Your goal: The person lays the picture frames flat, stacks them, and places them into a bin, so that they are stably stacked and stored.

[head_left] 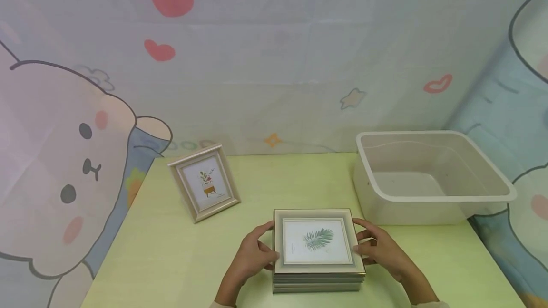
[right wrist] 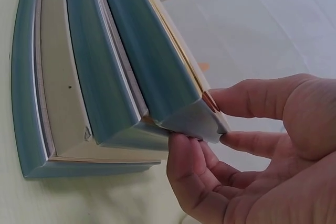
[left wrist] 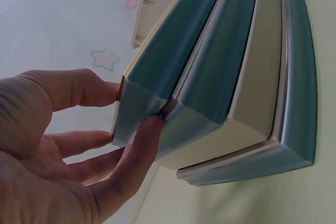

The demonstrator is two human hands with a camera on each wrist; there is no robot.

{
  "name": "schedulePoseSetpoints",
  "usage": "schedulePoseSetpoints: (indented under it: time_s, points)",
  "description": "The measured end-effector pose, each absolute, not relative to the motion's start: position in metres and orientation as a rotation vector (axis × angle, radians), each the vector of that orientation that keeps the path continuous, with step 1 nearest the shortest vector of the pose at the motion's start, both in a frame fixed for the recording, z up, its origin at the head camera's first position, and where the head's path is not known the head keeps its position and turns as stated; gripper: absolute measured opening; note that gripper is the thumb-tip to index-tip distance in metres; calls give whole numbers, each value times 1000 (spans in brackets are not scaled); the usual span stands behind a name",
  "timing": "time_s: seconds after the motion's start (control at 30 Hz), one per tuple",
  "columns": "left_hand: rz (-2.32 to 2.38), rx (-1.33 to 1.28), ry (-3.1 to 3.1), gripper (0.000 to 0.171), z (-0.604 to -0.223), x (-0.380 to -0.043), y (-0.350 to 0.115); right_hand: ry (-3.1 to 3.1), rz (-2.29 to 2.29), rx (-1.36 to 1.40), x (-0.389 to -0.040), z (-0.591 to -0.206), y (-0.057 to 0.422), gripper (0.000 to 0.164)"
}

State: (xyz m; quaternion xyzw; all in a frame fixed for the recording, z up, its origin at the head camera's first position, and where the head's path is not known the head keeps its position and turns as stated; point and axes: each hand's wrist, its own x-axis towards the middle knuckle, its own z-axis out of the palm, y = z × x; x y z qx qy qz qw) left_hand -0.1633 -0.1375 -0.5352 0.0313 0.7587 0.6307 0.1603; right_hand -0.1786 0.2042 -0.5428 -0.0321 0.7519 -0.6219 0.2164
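Centrally, at the near side of a pale yellow-green table (head_left: pixel 180 260), a top picture frame (head_left: pixel 317 242) lies face up on a stack of similar frames (head_left: pixel 318 284). A left hand (head_left: pixel 254 251) and a right hand (head_left: pixel 380 247) pinch its left and right edges, each with the thumb at the upper edge and fingertips against the side and underneath; the fingers are slightly spread. Behind the table hangs a creased, pale cloth backdrop (head_left: pixel 274 56), printed with red hearts, small stars and, at the left, a large cartoon bear (head_left: pixel 81 170).

The top frame is rectangular, with a smooth, bevelled, cream-silver border and a thin gold outer edge, around a white print of a green, feathery leaf. The wrist views show the stack's sides as blue-grey and cream layers, their corners not quite lined up.

Far left, a similar frame stands leaning back at an angle (head_left: pixel 207 184), showing a potted plant in a brown planter. Far right sits a deep, off-white tub (head_left: pixel 415 212), seemingly plastic, with rounded corners and a rolled rim; its near left corner is just beyond the right hand.
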Motion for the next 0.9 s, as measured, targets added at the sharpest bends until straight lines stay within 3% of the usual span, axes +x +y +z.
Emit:
schedulePoseSetpoints:
  time_s: [0.9]
  points:
    - [1815,20,2198,81,-540,-165,-133,2114,-1698,-85,-178,-543,203,77]
